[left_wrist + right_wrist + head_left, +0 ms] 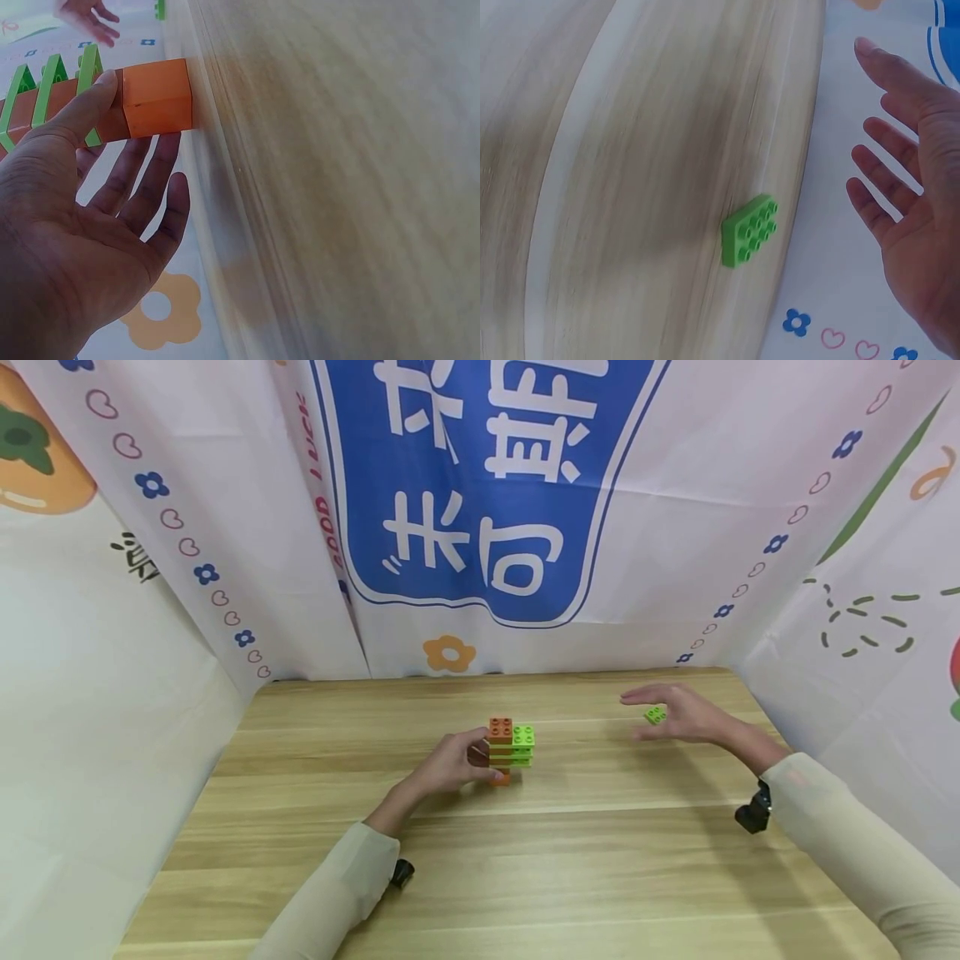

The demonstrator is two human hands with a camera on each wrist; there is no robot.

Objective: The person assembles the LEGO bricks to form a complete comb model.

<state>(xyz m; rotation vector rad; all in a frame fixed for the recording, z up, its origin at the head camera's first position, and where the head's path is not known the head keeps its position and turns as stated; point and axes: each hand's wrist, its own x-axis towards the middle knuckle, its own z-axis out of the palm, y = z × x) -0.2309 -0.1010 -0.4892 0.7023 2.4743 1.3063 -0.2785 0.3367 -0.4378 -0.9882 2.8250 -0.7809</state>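
My left hand grips an upright stack of toy building bricks, thumb on the near side and fingers behind. Orange bricks alternate with flat light-green plates that jut out to the right. In the left wrist view, the lowest orange brick is right at the tabletop, and the thumb of the left hand lies just above it. Over at the right, my right hand hovers with fingers extended around a loose green studded plate. The right wrist view has this plate lying on the wood, apart from the hand.
The wooden table reaches back to a printed white cloth with a blue panel and flower marks. Cloth also hangs along the left and right sides. A dark device is strapped at the right wrist, another at the left.
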